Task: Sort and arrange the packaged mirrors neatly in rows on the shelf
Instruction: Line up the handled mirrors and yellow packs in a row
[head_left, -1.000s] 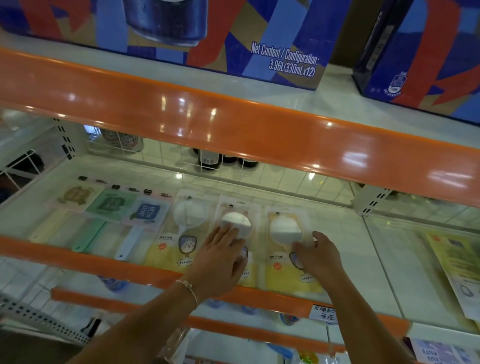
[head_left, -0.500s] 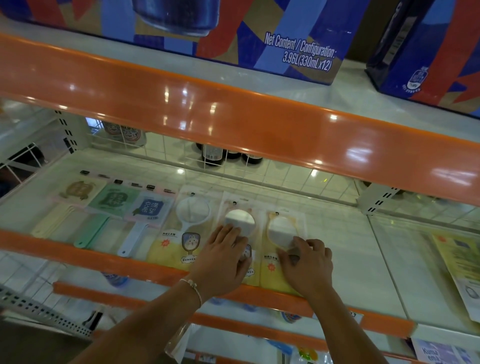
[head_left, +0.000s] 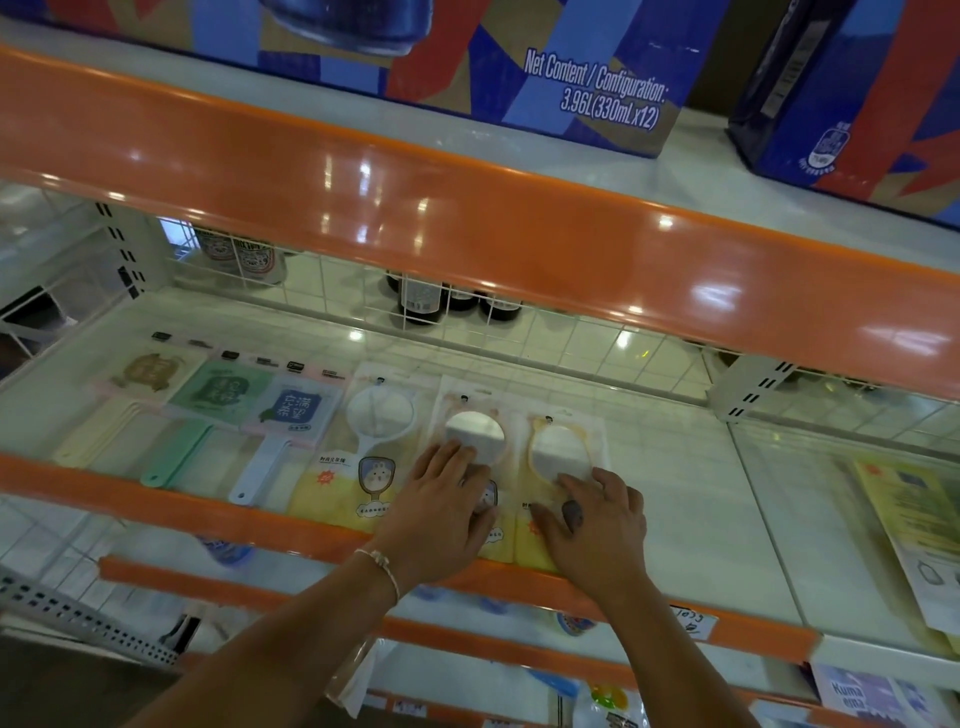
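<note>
Across the frame's middle, six packaged mirrors lie in a row on the white shelf (head_left: 675, 467). Both hands hide the lower halves of two packs: the left hand (head_left: 447, 512) presses flat on the pink-rimmed mirror pack (head_left: 475, 431), the right hand (head_left: 597, 525), fingers spread, on the yellow-rimmed mirror pack (head_left: 563, 449). Printed text stays unreadable.
</note>
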